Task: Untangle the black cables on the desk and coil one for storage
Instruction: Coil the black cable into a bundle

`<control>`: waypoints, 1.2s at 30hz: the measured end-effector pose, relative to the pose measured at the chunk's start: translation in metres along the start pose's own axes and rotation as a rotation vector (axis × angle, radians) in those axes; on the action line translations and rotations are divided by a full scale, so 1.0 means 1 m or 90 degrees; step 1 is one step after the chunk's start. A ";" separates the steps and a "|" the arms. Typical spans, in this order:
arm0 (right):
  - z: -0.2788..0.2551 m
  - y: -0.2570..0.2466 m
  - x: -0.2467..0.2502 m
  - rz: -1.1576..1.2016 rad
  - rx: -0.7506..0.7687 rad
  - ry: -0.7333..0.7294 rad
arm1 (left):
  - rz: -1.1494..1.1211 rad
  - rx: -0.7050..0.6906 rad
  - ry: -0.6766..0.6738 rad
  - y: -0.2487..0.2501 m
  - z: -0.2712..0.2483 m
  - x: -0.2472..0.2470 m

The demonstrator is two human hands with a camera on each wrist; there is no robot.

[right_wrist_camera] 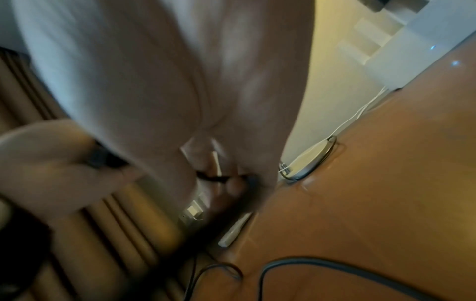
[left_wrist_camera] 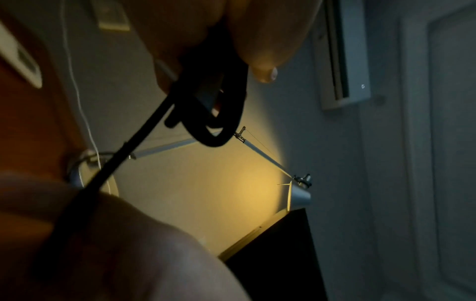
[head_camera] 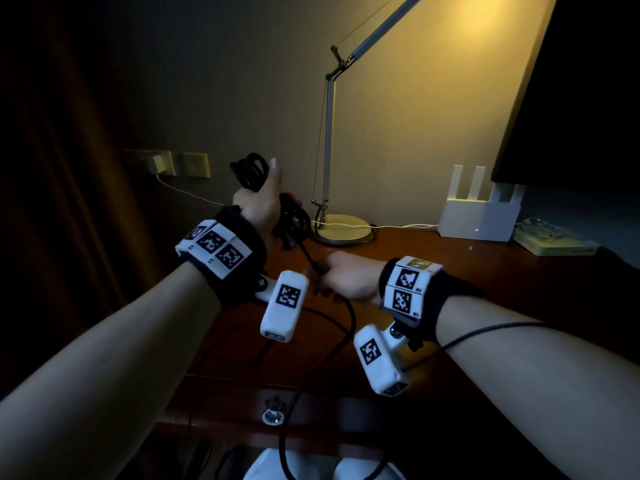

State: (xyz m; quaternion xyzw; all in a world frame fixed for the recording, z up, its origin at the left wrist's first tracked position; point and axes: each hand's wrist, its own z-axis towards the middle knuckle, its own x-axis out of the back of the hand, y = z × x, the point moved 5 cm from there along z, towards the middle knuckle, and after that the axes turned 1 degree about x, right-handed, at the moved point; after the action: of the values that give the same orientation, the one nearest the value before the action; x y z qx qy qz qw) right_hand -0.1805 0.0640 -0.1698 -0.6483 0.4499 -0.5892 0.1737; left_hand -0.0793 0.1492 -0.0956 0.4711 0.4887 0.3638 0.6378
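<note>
Both forearms fill the lower half of the head view, each wrist strapped with a black band carrying white tagged blocks. At center frame the left hand [head_camera: 258, 202] is raised above the surface [head_camera: 485, 271], fingers curled round a bundle of black cable [head_camera: 251, 171] whose loops stick out above and below the fist. A taut strand runs down right to the right hand [head_camera: 346, 275], which pinches it low over the wood. Only the left wrist view shows the loops [left_wrist_camera: 213, 122] hanging under the fingertips. The right wrist view is blurred, yet it alone shows loose cable [right_wrist_camera: 335, 264] lying on the wood at lower right. Behind stand a desk lamp [head_camera: 343, 230] and a white router [head_camera: 478, 216].
</note>
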 end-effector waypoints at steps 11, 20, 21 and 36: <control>-0.005 -0.005 0.006 0.016 0.004 0.018 | 0.375 -0.216 -0.116 0.006 0.017 0.016; -0.024 -0.040 0.029 -0.083 0.234 0.144 | 0.597 -0.215 -0.362 -0.009 0.006 0.000; -0.024 -0.041 0.028 -0.073 0.241 0.152 | 0.563 -0.217 -0.383 -0.009 0.003 0.001; -0.018 -0.026 0.043 0.079 0.155 0.290 | 0.808 -0.293 -0.363 -0.011 -0.009 -0.011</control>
State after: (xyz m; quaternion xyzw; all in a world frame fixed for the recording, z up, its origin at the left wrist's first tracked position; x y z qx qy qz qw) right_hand -0.1912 0.0492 -0.1195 -0.4442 0.4420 -0.7580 0.1808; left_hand -0.0913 0.1378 -0.1037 0.5942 -0.1521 0.6200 0.4893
